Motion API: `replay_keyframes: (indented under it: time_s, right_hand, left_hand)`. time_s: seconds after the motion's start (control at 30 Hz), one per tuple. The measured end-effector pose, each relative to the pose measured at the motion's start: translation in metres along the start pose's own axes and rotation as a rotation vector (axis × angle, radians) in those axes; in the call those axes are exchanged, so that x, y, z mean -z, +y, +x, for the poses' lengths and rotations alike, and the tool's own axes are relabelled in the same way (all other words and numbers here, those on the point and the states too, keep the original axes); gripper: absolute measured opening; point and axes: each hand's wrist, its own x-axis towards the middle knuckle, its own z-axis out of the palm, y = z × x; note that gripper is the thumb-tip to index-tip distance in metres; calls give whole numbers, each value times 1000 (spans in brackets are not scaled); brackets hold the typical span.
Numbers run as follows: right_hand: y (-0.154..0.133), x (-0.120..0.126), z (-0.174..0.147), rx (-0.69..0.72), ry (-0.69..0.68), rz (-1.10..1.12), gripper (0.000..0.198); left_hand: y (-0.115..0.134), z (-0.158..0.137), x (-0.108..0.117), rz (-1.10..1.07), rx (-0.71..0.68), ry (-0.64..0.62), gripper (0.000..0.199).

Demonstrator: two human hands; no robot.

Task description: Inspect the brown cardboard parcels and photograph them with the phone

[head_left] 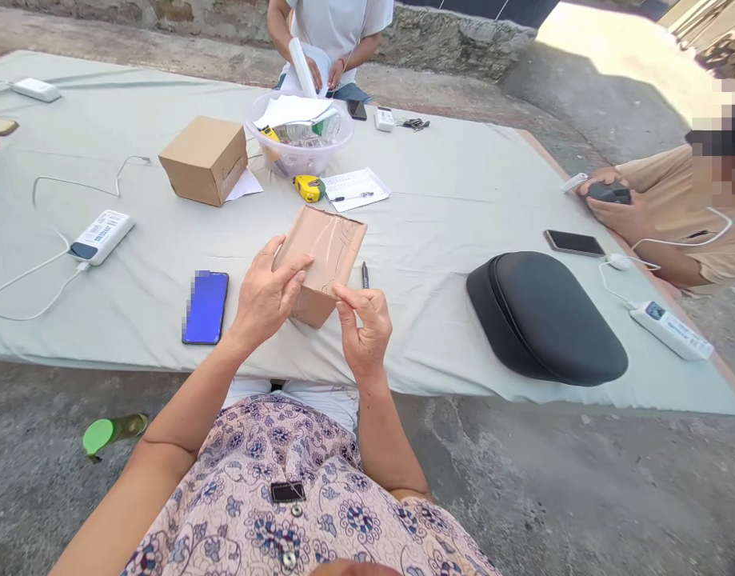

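Observation:
In front of me a taped brown cardboard box (334,240) sits on the cloth-covered table, with glossy streaks like clear tape and dark scribbled lines on its top. My left hand (268,288) grips its left side, with the index finger and thumb reaching over the top. At the near right top edge, my right hand (364,324) is closed in a pinch; whatever lies between its fingertips is too small to make out. A black pen (365,275) lies just right of the box. To the left of my left hand is a phone (205,308) with a blue screen.
Beyond the box are a yellow tape measure (309,188), a notepad (364,182), a second cardboard box (202,156) and a filled plastic basin (299,164). A black cushioned object (547,316) and a white power bank (106,236) flank me. Two people sit around the table.

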Motion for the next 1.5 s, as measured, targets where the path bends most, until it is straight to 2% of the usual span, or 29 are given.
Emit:
replay_keyframes:
  time_s: [0.13,0.23,0.43,0.53,0.67,0.8,0.9,0.97,1.07,1.17,1.23,1.37,1.5]
  right_hand:
    - [-3,-1,0,-19,-17,-13,24]
    - [1,-1,-2,-81,-48,-4,22]
    - [33,-15,-14,-255,-108,225,51]
    - [52,-24,-30,-325,-164,246,58]
    - [70,-26,-53,-416,-253,154,66]
    - [75,-24,-68,-462,-318,57,73]
    - [72,-27,-73,-524,-368,103,76]
    - [69,-28,-73,-530,-348,139,75]
    - [63,-20,-66,-488,-201,85,68]
    - [58,-3,-54,-436,-63,-25,59]
    - [57,8,-47,-384,-23,-60,54]
    - [64,12,-42,-400,-27,-39,49]
    - [73,6,-47,-452,-21,29,50]
  left_hand:
    - [15,-6,-5,180,-3,54,45]
    - [22,-10,-13,202,6,73,62]
    - [20,-10,-24,210,40,169,88]
    - [16,-11,-20,227,51,208,85]
    - [10,-15,-13,209,79,213,80]
    - [0,-21,-6,178,82,221,78]
    - [-10,-25,1,137,94,250,72]
    - [-19,-27,5,81,113,241,68]
    - [-36,-32,4,-97,167,206,65]
    - [-55,-40,-9,-360,254,135,64]
    - [-63,-48,-19,-446,335,59,60]
    - [-67,-59,-32,-375,476,-58,59]
    - [-64,-60,-34,-368,494,-76,62]
